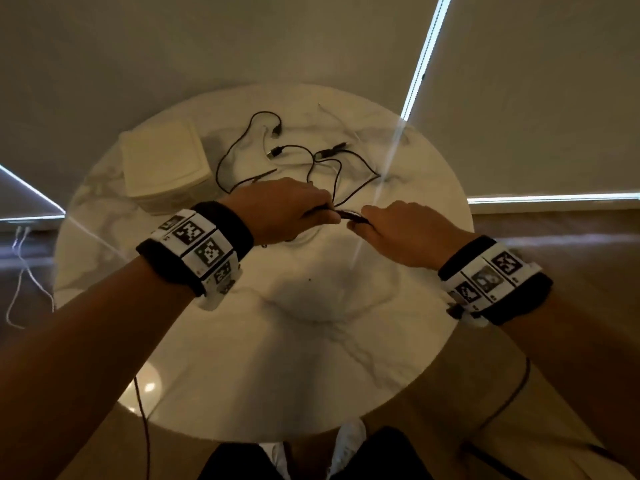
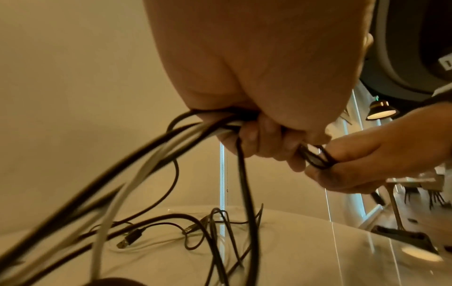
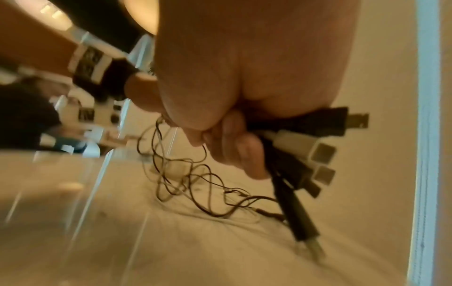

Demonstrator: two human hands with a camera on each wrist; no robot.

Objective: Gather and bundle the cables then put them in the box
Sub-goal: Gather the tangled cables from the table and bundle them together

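Several black cables and a white one (image 1: 313, 161) trail across the round marble table (image 1: 277, 341), their far plug ends loose. My left hand (image 1: 294, 213) grips the gathered strands (image 2: 215, 125) in its fist above the table's middle. Close to its right, my right hand (image 1: 391, 230) holds the bunched USB plug ends (image 3: 315, 139), which stick out past its curled fingers (image 3: 242, 151). A short stretch of cable (image 1: 349, 216) spans between the two hands. The white box (image 1: 164, 161) sits at the table's far left, lid on.
Window blinds hang behind the table, with bright light strips (image 1: 422, 60) at their edges. A thin white cord (image 1: 20, 271) dangles at the left, off the table. My legs and white shoes (image 1: 346, 448) are below the near edge.
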